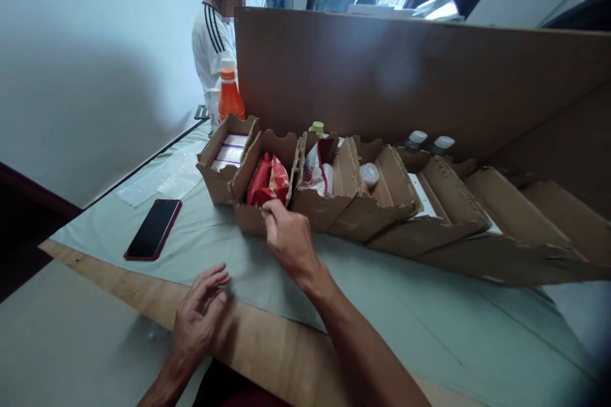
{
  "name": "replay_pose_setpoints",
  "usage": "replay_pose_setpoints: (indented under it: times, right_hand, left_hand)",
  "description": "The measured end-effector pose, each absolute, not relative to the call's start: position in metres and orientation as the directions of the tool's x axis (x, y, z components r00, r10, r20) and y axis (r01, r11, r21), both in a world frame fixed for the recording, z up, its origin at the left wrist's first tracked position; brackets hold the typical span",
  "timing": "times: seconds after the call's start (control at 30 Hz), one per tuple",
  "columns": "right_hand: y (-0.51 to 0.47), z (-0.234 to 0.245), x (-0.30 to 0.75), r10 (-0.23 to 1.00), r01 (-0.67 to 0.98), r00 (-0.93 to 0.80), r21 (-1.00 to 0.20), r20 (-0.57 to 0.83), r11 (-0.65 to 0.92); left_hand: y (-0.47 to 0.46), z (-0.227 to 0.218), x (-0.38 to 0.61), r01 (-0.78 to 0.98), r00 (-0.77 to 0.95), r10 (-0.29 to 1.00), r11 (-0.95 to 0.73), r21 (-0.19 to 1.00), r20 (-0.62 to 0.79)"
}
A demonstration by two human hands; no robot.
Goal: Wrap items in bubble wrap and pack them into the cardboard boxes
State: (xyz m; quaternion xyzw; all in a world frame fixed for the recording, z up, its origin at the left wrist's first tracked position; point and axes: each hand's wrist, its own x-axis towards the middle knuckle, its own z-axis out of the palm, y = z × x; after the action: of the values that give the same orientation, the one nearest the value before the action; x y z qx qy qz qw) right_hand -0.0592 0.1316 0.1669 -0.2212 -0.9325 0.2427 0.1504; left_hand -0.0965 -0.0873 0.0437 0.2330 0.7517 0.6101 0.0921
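My right hand reaches to the front of a cardboard box, its fingers closed over the low front rim. Just behind those fingertips, red packets stand inside that box; whether the fingers also touch one I cannot tell. Lower down, my left hand hovers near the table's wooden edge, empty, with loosely curled fingers and the thumb apart. A dark phone with a red case lies flat to the left of the boxes.
Several cardboard boxes run rightward, holding a white-and-red bag and other goods. White-and-purple packs fill the leftmost box. Behind stand an orange bottle and a tall cardboard panel. Clear plastic wrap lies left. A person is beyond.
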Motion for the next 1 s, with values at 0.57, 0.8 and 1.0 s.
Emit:
replay_pose_setpoints:
  times: [0.57, 0.8, 1.0]
  right_hand:
    - [0.109, 0.092, 0.209, 0.732, 0.365, -0.670, -0.802, 0.126, 0.473]
    - [0.122, 0.061, 0.170, 0.821, 0.444, -0.521, -0.746, 0.235, 0.496]
    - [0.201, 0.062, 0.189, 0.902, 0.498, -0.384, -0.778, 0.198, 0.383]
  left_hand:
    - [-0.090, 0.040, -0.072, 0.159, -0.763, 0.640, 0.049, 0.986, 0.091]
    - [-0.040, 0.055, -0.038, 0.156, -0.751, 0.641, -0.062, 0.986, 0.159]
    - [0.006, 0.051, -0.029, 0.178, -0.624, 0.775, 0.020, 0.984, 0.097]
